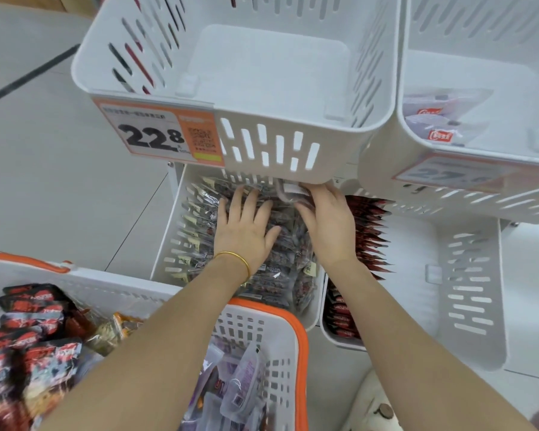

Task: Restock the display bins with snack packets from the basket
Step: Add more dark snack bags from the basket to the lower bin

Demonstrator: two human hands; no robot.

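left hand (246,227) flat, fingers spread, pressing packets (199,219) in lower bin (167,244) | right hand (327,225) pinches one packet (288,194)

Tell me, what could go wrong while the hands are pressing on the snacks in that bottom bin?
The left hand presses flat on the dark packets, which already look tightly packed in the lower bin, so some might get crushed. The right hand reaches under the empty upper bin, so its fingers could bump that edge. The basket sits right under the left forearm, which might knock it.
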